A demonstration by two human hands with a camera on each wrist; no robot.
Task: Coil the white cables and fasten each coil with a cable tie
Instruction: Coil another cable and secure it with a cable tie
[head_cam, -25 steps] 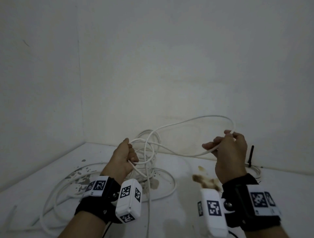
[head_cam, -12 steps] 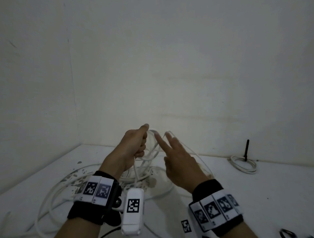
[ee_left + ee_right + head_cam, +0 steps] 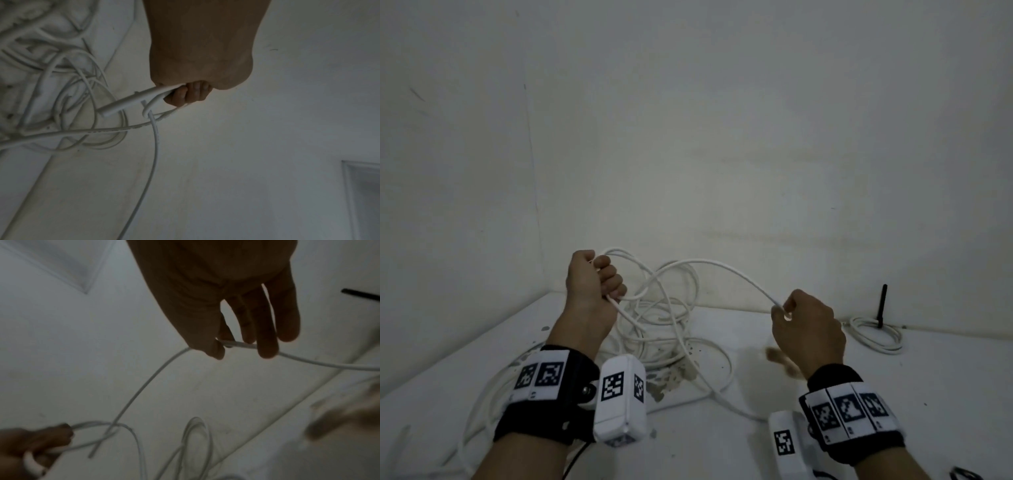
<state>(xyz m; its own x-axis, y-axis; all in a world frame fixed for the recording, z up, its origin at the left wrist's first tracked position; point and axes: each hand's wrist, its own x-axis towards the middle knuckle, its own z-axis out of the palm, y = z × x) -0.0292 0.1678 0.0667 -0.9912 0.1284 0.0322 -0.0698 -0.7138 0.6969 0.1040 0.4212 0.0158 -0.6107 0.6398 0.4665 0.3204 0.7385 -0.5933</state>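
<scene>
Coiling is mid-loop: the left hand (image 3: 594,284) fists the gathered turns of white cable (image 3: 709,265) above the table (image 3: 945,377) tangle, the right hand (image 3: 806,325) at its 3 o'clock seemingly pinches the strand, which should next swing over to the fist.

blurred brown stain (image 3: 345,418), dark thing (image 3: 962,474) cut off

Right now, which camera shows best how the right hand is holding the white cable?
The right wrist view: the right hand pinches the white cable between thumb and fingers. The head view shows only the hand's back; the left wrist view misses it.
</scene>
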